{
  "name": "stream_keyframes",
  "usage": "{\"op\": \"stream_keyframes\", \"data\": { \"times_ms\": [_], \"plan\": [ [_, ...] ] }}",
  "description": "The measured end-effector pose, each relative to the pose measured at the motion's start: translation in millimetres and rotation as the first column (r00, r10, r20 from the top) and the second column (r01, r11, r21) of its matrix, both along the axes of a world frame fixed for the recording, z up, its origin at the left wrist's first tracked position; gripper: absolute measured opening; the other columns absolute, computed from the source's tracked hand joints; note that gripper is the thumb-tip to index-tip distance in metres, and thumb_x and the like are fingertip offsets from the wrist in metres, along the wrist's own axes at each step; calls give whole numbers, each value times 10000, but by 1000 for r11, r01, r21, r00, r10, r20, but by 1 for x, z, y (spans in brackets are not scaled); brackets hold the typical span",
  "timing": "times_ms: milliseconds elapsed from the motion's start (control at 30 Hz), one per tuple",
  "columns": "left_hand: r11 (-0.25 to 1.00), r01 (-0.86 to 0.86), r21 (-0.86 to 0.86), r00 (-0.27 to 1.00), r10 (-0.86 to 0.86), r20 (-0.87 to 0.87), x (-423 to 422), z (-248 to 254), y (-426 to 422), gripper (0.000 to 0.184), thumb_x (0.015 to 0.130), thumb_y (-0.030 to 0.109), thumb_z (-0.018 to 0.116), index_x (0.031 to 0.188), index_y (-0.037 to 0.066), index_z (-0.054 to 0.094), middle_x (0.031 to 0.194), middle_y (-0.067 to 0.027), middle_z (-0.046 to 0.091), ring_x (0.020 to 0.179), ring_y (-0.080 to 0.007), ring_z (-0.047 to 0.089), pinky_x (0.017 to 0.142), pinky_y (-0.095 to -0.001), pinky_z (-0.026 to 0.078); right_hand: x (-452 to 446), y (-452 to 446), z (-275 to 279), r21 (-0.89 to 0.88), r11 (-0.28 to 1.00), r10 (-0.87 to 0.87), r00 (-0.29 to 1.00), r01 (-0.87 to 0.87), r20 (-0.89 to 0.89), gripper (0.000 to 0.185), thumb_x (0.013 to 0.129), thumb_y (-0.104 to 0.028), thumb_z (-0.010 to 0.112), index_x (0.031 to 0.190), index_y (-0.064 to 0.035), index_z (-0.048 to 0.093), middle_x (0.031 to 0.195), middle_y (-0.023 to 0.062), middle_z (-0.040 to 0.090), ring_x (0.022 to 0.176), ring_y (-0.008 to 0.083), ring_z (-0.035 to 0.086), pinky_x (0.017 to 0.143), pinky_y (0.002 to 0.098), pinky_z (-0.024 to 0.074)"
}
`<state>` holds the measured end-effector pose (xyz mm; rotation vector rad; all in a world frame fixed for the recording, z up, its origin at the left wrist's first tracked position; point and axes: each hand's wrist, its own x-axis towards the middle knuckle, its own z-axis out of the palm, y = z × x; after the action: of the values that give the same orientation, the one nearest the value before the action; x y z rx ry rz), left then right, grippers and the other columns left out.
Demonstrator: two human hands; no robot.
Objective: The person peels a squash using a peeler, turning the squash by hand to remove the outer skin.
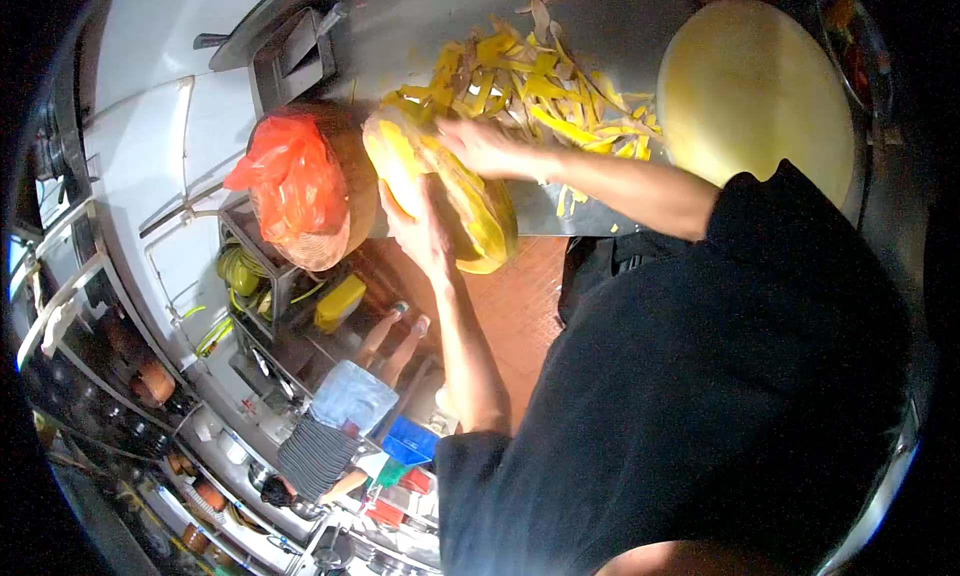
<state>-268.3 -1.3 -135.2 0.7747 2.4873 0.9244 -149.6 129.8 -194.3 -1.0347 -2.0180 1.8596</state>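
My left hand [420, 238] grips the underside of a long, thick yellow squash-like fruit [478, 221], its fingers along the pale, peeled-looking side. The fruit is held tilted at the edge of a metal counter [610, 36]. My right hand [482, 150] lies against the upper side of the fruit, smeared by motion; whether a tool is in it cannot be seen. Beyond it, a loose heap of yellow and brownish peel strips [560, 101] spreads over the counter.
A large round pale board [755, 96] is at the right. Left of the fruit, an orange-red plastic bag [290, 171] covers part of a brown round container [360, 181]. A yellow container [340, 303], a blue crate [410, 441] and a person in a striped top [318, 456] appear farther off.
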Motion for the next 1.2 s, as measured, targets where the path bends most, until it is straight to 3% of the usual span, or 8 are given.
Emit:
{"op": "stream_keyframes", "data": {
  "times_ms": [200,267,367,433,633,700,900,1200],
  "plan": [
    [960,-159,230,953,89,290,2,-2,-2,807,989,343,696,1598,-1,294,1484,-232,525,1295,-276,562,1101,-377,452,101,-51,10,30,975,219,973,-222,77,482,1092,-353,451,1486,-87,532,971,274,711,836,375,725,781,494,571],
    [932,-163,324,947,55,318,-7,-16,-8,798,997,306,691,1596,-14,272,1459,-242,529,1267,-277,573,1085,-375,468,50,-11,-4,143,987,-70,996,78,-62,453,1097,-368,440,1415,-79,584,845,264,687,730,351,708,728,485,571],
    [924,-138,357,956,30,291,-16,-29,-11,781,1012,277,677,1591,-32,252,1444,-247,521,1246,-283,577,1072,-378,481,-7,-14,-31,235,971,-13,986,52,-165,395,1078,-340,467,1261,-30,633,839,201,708,759,384,709,681,504,563],
    [921,-186,343,935,59,348,-5,-19,-9,797,1003,309,687,1599,-17,269,1482,-236,509,1290,-275,559,1101,-371,452,39,-59,11,251,967,-42,999,37,15,481,1084,-320,496,1481,-54,539,821,239,698,733,297,718,704,468,564],
    [930,-136,341,953,28,302,-9,-16,-19,767,1019,267,654,1596,-19,237,1473,-265,483,1264,-323,561,1070,-422,489,134,-59,15,-76,994,-61,980,77,188,435,1059,-290,556,1444,-91,593,907,224,727,812,321,738,770,436,555],
    [919,-130,372,948,6,318,-20,-24,-35,779,1014,281,648,1604,-2,227,1513,-271,439,1302,-338,537,1081,-454,483,118,-34,-26,228,933,-290,957,280,9,432,1061,-315,552,1442,-117,596,932,236,727,831,341,730,760,432,554],
    [868,-61,493,803,-251,540,-64,-29,-79,740,1004,523,542,1558,60,380,1524,-169,463,1359,-330,509,1104,-494,466,-2,-9,-49,257,937,-176,954,238,-242,446,1063,-412,500,1369,-117,635,1135,216,728,993,402,709,913,479,536],
    [896,9,445,762,-294,577,-79,-14,-50,673,1049,388,535,1578,24,331,1495,-180,494,1307,-289,566,1107,-417,476,-84,66,-30,322,945,-16,992,56,-126,456,1075,-403,442,1272,-55,660,1110,256,712,1044,410,700,891,489,535]
  ]
}}
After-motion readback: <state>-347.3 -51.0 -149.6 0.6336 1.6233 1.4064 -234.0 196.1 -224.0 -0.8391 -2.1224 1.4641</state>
